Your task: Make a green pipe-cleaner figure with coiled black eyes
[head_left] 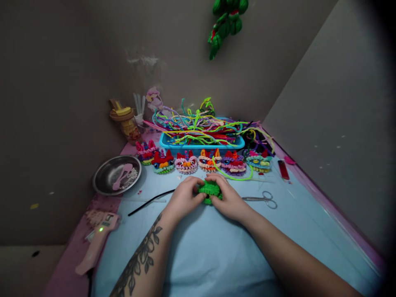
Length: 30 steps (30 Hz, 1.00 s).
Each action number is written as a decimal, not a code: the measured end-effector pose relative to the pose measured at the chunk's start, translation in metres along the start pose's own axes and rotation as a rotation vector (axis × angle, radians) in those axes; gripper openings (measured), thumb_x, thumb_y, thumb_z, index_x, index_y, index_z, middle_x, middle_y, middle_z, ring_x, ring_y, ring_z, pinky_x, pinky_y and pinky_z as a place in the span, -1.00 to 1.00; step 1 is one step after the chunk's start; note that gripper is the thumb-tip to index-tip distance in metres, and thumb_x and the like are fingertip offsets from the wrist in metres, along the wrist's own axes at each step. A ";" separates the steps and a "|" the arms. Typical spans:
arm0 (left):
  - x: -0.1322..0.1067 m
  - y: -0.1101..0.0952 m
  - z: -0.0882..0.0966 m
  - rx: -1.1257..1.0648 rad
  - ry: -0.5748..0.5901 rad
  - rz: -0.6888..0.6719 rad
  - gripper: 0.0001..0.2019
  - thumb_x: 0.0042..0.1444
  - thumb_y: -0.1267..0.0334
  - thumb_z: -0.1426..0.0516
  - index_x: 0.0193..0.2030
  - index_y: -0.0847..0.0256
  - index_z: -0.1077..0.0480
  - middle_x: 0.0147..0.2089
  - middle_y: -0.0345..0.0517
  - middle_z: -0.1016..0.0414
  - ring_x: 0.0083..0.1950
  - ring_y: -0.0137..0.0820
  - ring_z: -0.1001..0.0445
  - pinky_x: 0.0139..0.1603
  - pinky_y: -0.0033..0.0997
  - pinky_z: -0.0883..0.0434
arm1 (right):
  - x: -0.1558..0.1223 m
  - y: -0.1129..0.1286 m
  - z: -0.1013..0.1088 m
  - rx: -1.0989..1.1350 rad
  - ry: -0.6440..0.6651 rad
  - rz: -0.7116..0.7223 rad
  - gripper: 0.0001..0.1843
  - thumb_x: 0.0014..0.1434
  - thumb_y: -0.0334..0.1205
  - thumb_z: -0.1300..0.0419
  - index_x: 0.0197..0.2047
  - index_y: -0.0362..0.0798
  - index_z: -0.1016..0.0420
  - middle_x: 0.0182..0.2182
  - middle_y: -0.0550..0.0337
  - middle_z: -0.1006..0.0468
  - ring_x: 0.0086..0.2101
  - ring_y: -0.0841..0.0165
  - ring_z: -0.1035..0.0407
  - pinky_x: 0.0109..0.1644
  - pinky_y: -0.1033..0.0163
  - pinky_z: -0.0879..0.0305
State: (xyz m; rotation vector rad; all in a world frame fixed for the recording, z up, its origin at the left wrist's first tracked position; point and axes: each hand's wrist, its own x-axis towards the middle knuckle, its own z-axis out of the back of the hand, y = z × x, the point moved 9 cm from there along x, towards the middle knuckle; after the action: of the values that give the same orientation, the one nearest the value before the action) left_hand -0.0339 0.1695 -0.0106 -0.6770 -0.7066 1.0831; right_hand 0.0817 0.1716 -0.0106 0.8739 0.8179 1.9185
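Note:
Both my hands grip a small green pipe-cleaner figure [210,189] above the blue-covered table. My left hand [189,193] has its thumb and fingers closed on the figure's left side. On the opposite side, my right hand [229,197] pinches it with thumb and fingers. The fingers hide part of its edges. A black pipe cleaner [148,203] lies left of my left hand. Scissors [266,199] rest to the right of my right hand, their tips partly hidden. Just beyond my hands curves a loose lime-green pipe cleaner [244,179].
Several colourful pipe-cleaner heads [186,162] stand in a row before a blue tray [201,145] heaped with pipe cleaners. At left are a metal bowl [102,190] of beads and a pink glue gun [96,244]. A lidded cup [125,119] stands behind; a red lighter-like object [283,169] lies right.

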 end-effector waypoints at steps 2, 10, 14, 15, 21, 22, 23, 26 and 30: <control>0.000 0.000 0.000 0.006 -0.004 -0.001 -0.75 -0.03 0.39 -0.18 -0.16 0.19 -0.38 -0.27 -0.19 -0.36 -0.32 -0.42 -0.36 -0.28 -0.42 -0.29 | 0.000 0.000 0.000 0.001 -0.004 -0.003 -0.44 -0.14 -0.54 -0.03 -0.02 0.00 -0.24 0.06 0.03 -0.28 0.13 0.21 -0.14 0.23 -0.01 -0.06; 0.001 0.000 0.002 0.011 -0.013 -0.009 -0.77 -0.03 0.38 -0.18 -0.18 0.20 -0.39 -0.27 -0.17 -0.38 -0.31 -0.41 -0.37 -0.27 -0.42 -0.31 | 0.000 -0.001 0.000 0.006 -0.009 -0.009 -0.47 -0.12 -0.50 -0.04 -0.02 0.00 -0.25 0.05 0.03 -0.29 0.12 0.21 -0.15 0.23 0.00 -0.07; 0.001 0.007 0.001 -0.060 0.028 0.010 -0.75 -0.02 0.40 -0.18 -0.14 0.20 -0.42 -0.22 -0.14 -0.42 -0.29 -0.41 -0.41 -0.24 -0.42 -0.34 | 0.000 -0.002 0.003 0.016 0.009 -0.005 -0.43 -0.12 -0.50 -0.04 0.01 -0.01 -0.24 0.08 0.02 -0.27 0.14 0.21 -0.14 0.23 0.01 -0.06; 0.001 0.009 0.000 -0.078 0.043 0.016 -0.73 -0.03 0.42 -0.18 -0.14 0.19 -0.43 -0.20 -0.13 -0.43 -0.29 -0.41 -0.42 -0.23 -0.42 -0.35 | 0.000 -0.002 0.004 0.027 0.016 -0.004 -0.41 -0.14 -0.51 -0.03 0.02 0.00 -0.24 0.08 0.02 -0.27 0.15 0.21 -0.13 0.24 0.00 -0.06; 0.002 0.011 0.000 -0.053 0.035 0.016 -0.67 -0.09 0.47 -0.20 -0.13 0.17 -0.43 -0.22 -0.15 -0.43 -0.27 -0.40 -0.42 -0.23 -0.42 -0.35 | 0.001 -0.003 0.005 0.051 0.040 -0.001 -0.35 -0.17 -0.54 -0.02 0.05 0.02 -0.22 0.08 0.03 -0.27 0.17 0.21 -0.12 0.25 -0.01 -0.03; 0.002 0.010 0.001 -0.040 0.023 0.010 -0.68 -0.09 0.47 -0.20 -0.14 0.17 -0.43 -0.24 -0.15 -0.43 -0.28 -0.40 -0.41 -0.23 -0.42 -0.35 | 0.001 -0.003 0.004 0.048 0.041 0.001 -0.36 -0.17 -0.54 -0.02 0.05 0.01 -0.22 0.08 0.03 -0.26 0.17 0.22 -0.11 0.26 -0.01 -0.03; 0.002 0.010 0.001 -0.031 0.013 0.002 -0.69 -0.09 0.47 -0.21 -0.15 0.18 -0.43 -0.25 -0.16 -0.42 -0.29 -0.40 -0.41 -0.24 -0.42 -0.34 | 0.001 -0.004 0.003 0.045 0.040 0.003 -0.36 -0.16 -0.54 -0.02 0.04 0.00 -0.22 0.08 0.02 -0.26 0.17 0.22 -0.11 0.26 -0.01 -0.03; 0.003 0.009 0.000 -0.026 -0.002 -0.015 -0.70 -0.09 0.46 -0.22 -0.16 0.19 -0.42 -0.28 -0.18 -0.40 -0.32 -0.42 -0.39 -0.26 -0.44 -0.33 | 0.001 -0.004 0.002 0.037 0.026 0.010 -0.39 -0.15 -0.53 -0.04 0.03 0.01 -0.23 0.08 0.03 -0.26 0.16 0.22 -0.13 0.25 0.00 -0.05; 0.004 0.010 -0.001 -0.032 -0.019 -0.020 -0.71 -0.09 0.47 -0.23 -0.18 0.20 -0.41 -0.27 -0.19 -0.39 -0.33 -0.45 -0.38 -0.26 -0.45 -0.33 | 0.001 -0.004 0.003 0.028 0.007 0.009 -0.40 -0.14 -0.54 -0.04 0.01 0.01 -0.25 0.07 0.04 -0.27 0.14 0.23 -0.14 0.24 0.01 -0.06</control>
State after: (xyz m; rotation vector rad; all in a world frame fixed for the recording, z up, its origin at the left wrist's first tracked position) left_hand -0.0369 0.1758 -0.0183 -0.6864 -0.7471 1.0628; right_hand 0.0853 0.1747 -0.0118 0.8902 0.8484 1.9228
